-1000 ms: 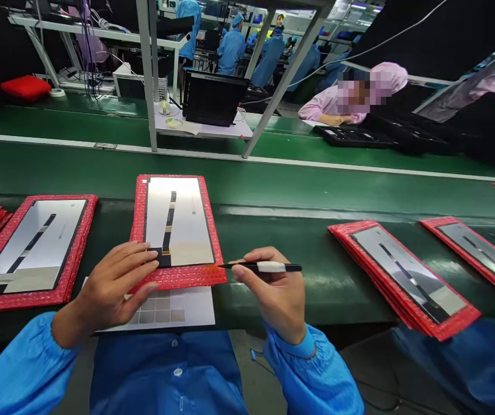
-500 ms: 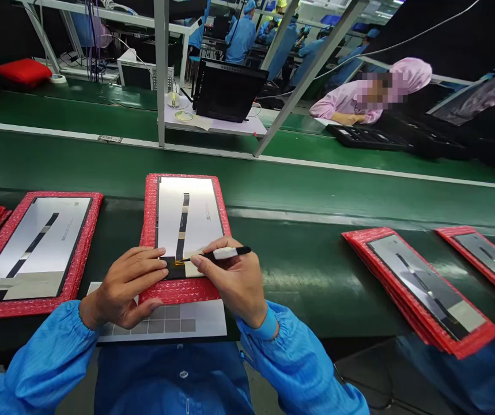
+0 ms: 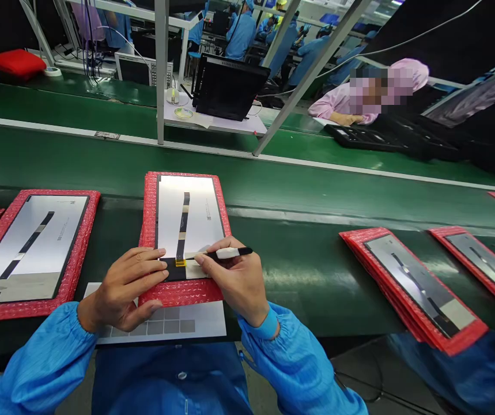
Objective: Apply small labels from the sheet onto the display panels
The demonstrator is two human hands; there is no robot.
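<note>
Now, in the head view, the left hand (image 3: pixel 127 288), half open and gripping nothing, lays its fingertips over the near left corner of a screen panel (image 3: pixel 201 216) on red bubble wrap (image 3: pixel 182 293). Beside it, the right hand (image 3: pixel 239 282) pinches a slim tool (image 3: pixel 230 252), its tip at a yellow strip (image 3: pixel 180 263) between the hands.

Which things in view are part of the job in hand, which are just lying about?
In use, judging by the hands:
- pen-like tool, in the right hand
- middle panel, left hand over its lower left corner
- red bubble wrap under it

Apparently just lying about:
- red cushion-like item
- black device on the shelf
- left-side panel, untouched
</note>
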